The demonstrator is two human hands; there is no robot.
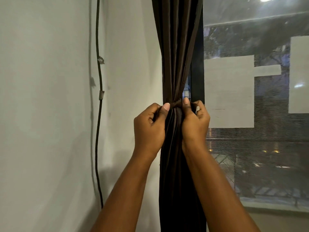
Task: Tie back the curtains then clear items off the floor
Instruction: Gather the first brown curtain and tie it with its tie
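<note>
**Fingers cinch tie at curtain waist**

Fingers [164, 108] of both hands curled tight, pinching a thin brown tie [175, 104] from either side. Left hand [148, 128] grips the tie's left end, thumb laid on top, nail showing. Right hand [194, 124] grips the right end the same way; something small and pale shows between its fingers, too small to identify.

Curtain [177, 56]: dark brown, slight sheen, gathered into narrow vertical pleats. Hangs beside the black window frame [198, 77], between the white wall [50, 114] and the glass. Fabric narrows to a waist at the tie, level with the hands, then falls straight below between the two forearms.

Hard to make out:
- Whether the tie is knotted or only wrapped; the thumbs cover its ends.
- Curtain top and hem both cut off by the picture edges. Floor not in view.
- Window [259, 148] shows a night street through mesh, blurred, with pale rectangular patches [229, 92] on the glass and a bright glare at the top.

Wall carries a dark cable [100, 77] running down, held by small tape tabs; its lower end stops partway.
</note>
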